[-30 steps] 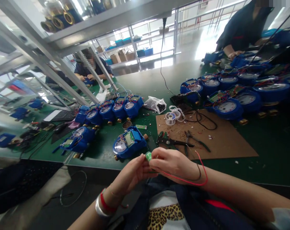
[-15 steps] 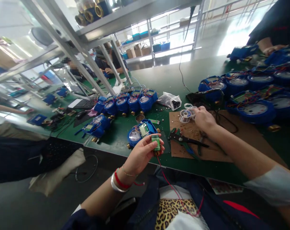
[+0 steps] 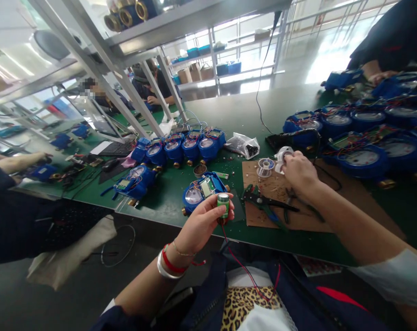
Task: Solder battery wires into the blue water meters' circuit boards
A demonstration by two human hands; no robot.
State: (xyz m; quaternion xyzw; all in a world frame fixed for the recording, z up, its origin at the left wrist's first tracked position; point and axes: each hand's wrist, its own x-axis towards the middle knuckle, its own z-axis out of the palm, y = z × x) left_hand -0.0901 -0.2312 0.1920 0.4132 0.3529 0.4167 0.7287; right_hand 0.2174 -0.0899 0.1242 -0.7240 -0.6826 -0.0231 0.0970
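Upright between the thumb and fingers of my left hand is a green battery, its pale end up and a red wire trailing down to my lap. My right hand is closed on a white roll at the back of the cardboard. Just left of that roll stands a solder spool. A blue meter with an open top lies behind my left hand. Green-handled pliers rest on the cardboard below my right hand.
Several blue meters stand in a row at the back left, more at the right. A plastic bag, a small round tin and another battery lie between. People work at the far left, behind and right.
My right hand has shifted slightly right, and the white roll has lifted and turned in it. The battery is more upright in my left hand. At the far left, a person's arm reaches further in.
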